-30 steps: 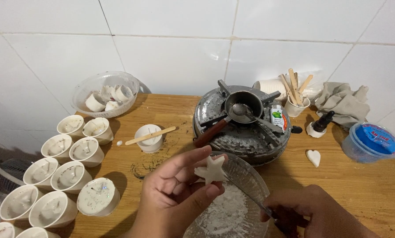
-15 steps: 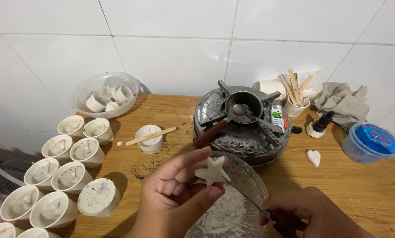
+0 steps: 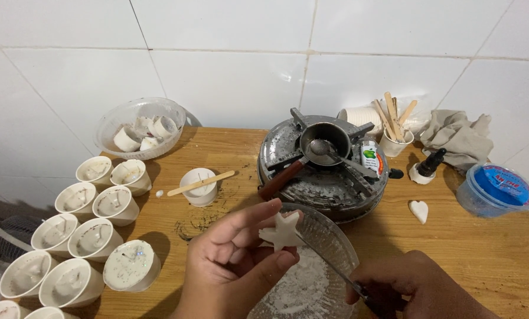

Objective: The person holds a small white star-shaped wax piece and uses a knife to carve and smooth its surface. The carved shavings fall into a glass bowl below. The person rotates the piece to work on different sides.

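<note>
White star piece sits pinched in your left hand above the glass bowl; your right hand grips a thin blade touching the star.

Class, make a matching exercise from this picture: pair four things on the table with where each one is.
Things:
1. white star
2. white heart
3. wooden stick
4. small pan

Places:
A. on the stove
B. across a small white cup
C. in the left hand
D. flat on the table, right of the stove

Pairs: 1-C, 2-D, 3-B, 4-A
</note>
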